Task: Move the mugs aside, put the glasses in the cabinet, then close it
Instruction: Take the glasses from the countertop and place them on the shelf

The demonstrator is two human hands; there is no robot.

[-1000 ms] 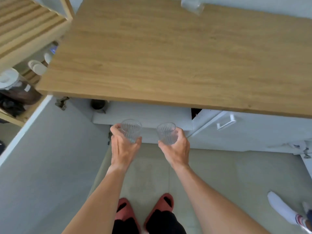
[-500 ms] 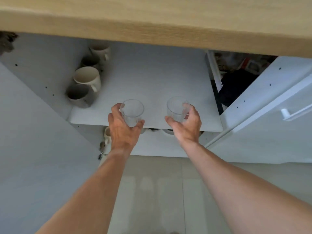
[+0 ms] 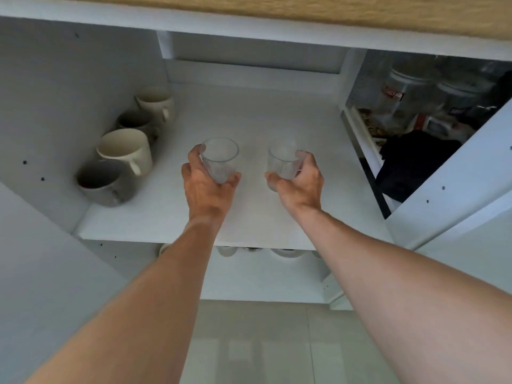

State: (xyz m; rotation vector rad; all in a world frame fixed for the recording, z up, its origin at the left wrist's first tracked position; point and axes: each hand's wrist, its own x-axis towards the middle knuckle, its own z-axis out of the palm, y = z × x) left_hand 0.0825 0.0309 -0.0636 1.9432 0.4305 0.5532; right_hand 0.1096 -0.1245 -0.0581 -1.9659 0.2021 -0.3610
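I hold two clear ribbed glasses over the white cabinet shelf [image 3: 266,217]. My left hand [image 3: 206,184] grips the left glass [image 3: 220,157] from below and the side. My right hand [image 3: 299,184] grips the right glass [image 3: 282,160]. Both glasses are upright, above the middle of the shelf; whether they touch it I cannot tell. Several mugs stand in a row along the shelf's left wall: a grey mug [image 3: 104,182] nearest, a cream mug [image 3: 126,149], a dark mug [image 3: 137,121] and a cream mug [image 3: 156,101] at the back.
The cabinet's left door [image 3: 41,273] and right door [image 3: 457,184] stand open. The neighbouring compartment on the right holds jars [image 3: 407,90] and a dark bundle [image 3: 412,162]. More cups [image 3: 285,253] peek out on the lower shelf. The wooden countertop [image 3: 332,12] overhangs above.
I have crouched from above the countertop to shelf level. Both hands carried the glasses forward, from the shelf's front edge to over its middle.
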